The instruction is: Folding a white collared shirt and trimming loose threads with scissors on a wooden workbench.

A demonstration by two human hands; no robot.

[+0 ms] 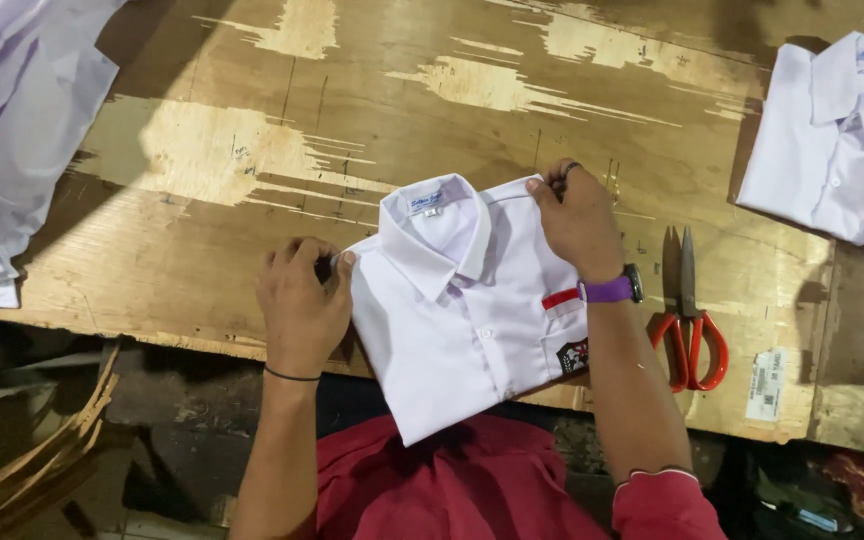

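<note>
While both hands pinch its shoulders, the folded white shirt [467, 310] lies collar-up at the near edge of the plywood table [252, 140], its lower end hanging past the edge toward the person's red top. The left hand [300, 305] is curled shut on the shirt's left shoulder edge; the right hand [577, 215], wearing a purple watch strap [607, 290], grips the right shoulder corner with closed fingers. A small blue-lettered label [426, 200] sits inside the collar, a red stripe [558, 298] tops the chest pocket, and a dark badge [572, 355] lies below it. Red-handled scissors [690, 320] rest just right of the forearm. A white rectangular sticker [767, 385] is stuck on the table further right. Another folded white shirt [832, 140] lies at the far right, and loose white cloth [12, 120] is heaped at far left.
</note>
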